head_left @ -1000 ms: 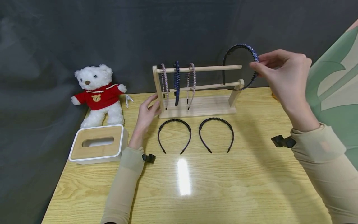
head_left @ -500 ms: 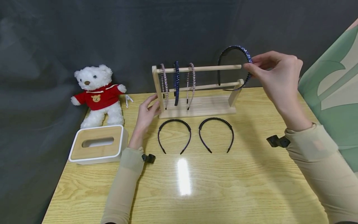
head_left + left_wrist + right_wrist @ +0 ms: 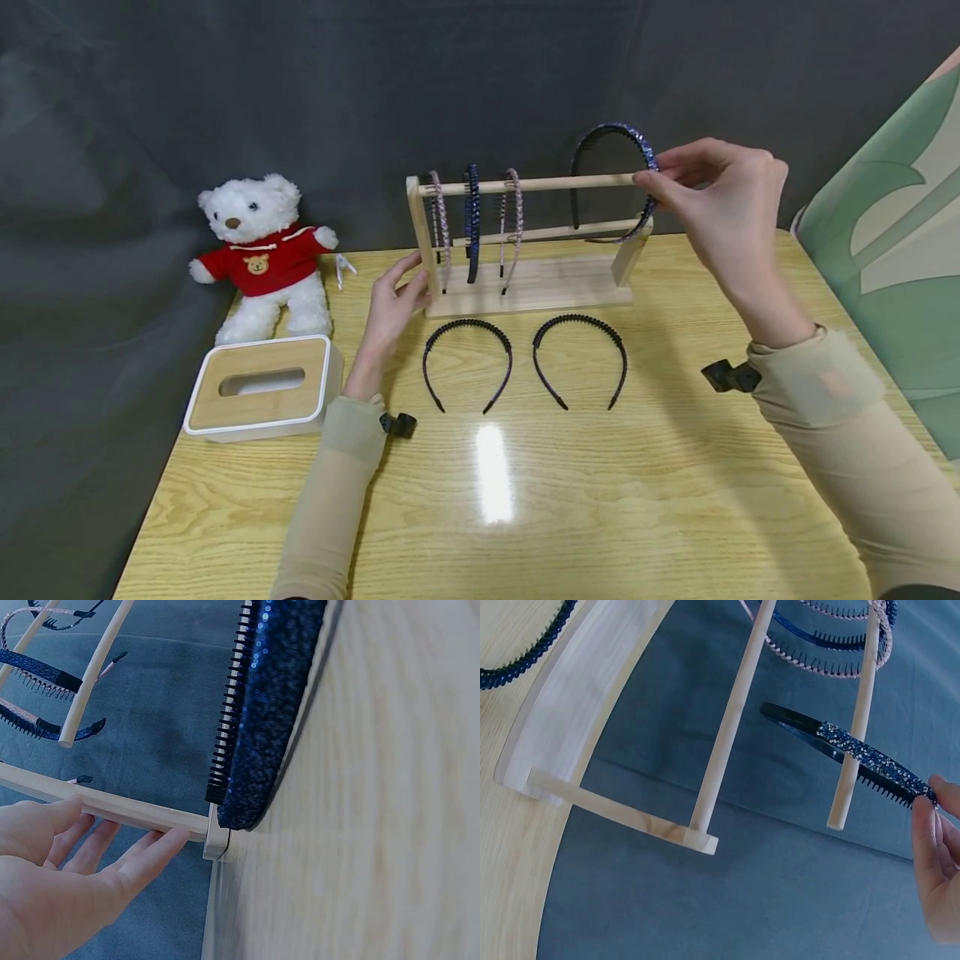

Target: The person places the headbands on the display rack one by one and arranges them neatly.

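Note:
Between right thumb and fingers, my right hand [image 3: 727, 200] pinches a dark blue glittery headband [image 3: 870, 759]. The band hangs around the free right end of the upper rod [image 3: 845, 795], its open ends downward. My left hand [image 3: 393, 304] holds the left upright [image 3: 127, 808] of the wooden headband stand [image 3: 540, 283] between thumb and fingers. On the rod's left half hang a pink headband [image 3: 442, 217], a dark blue headband [image 3: 473, 221] and another pink headband [image 3: 517, 217]. Two dark toothed headbands [image 3: 468, 323] lie on the table in front of the stand.
A white teddy bear [image 3: 258, 212] in a red top sits at the left. Before it stands a white tissue box [image 3: 258, 400] with a wooden lid. A small white clip [image 3: 343, 268] lies beside the bear. A dark curtain [image 3: 360, 100] hangs behind the table [image 3: 600, 500].
My right hand has moved left with the glittery headband, bringing it further over the rod's free end. My left hand has stayed at the stand's upright.

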{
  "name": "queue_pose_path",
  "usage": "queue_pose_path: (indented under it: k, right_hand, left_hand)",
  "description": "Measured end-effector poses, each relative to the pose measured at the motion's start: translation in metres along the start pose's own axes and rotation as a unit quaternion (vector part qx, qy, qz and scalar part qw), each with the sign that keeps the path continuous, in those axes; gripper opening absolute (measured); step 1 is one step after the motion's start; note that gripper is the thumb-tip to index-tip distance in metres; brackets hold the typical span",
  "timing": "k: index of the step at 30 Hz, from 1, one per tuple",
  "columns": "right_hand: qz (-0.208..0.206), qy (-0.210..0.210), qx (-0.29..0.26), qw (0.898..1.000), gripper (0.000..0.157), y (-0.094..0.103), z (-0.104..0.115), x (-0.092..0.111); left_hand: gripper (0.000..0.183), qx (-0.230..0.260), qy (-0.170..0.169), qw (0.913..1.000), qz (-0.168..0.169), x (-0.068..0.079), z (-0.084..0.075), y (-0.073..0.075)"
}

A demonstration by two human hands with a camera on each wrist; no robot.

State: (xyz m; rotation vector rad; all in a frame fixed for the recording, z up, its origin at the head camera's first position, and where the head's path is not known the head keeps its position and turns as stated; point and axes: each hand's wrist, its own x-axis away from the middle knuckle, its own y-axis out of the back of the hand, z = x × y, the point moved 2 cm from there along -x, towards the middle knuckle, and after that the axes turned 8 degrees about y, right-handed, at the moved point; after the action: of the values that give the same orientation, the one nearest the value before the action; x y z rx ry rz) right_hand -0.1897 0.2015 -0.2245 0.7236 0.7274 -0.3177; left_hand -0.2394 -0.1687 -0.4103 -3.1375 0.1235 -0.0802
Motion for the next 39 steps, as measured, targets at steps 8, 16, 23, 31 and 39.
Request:
queue_pose_path:
  k: [8, 16, 23, 31, 39]
  right_hand:
    - [-0.003, 0.014, 0.014, 1.000, 0.024, -0.011, 0.002, 0.000]
    - [0.006, 0.025, 0.004, 1.000, 0.023, -0.023, 0.006, -0.003]
    - [0.011, 0.030, -0.008, 0.999, 0.024, -0.031, 0.008, -0.004]
    - [0.018, 0.041, 0.004, 0.999, 0.027, -0.042, 0.010, -0.007]
    - [0.024, 0.047, 0.005, 0.999, 0.025, -0.051, 0.011, -0.008]
  left_hand:
    - [0.046, 0.001, 0.003, 1.0000, 0.000, 0.001, 0.000, 0.000]
    - [0.046, 0.006, 0.003, 1.0000, 0.000, 0.000, 0.001, 0.001]
    - [0.046, 0.002, 0.005, 1.0000, 0.001, 0.001, 0.000, 0.001]
    - [0.048, 0.003, 0.002, 1.0000, 0.008, 0.000, 0.001, 0.001]
    - [0.047, 0.007, 0.003, 1.0000, 0.005, -0.001, 0.001, 0.001]
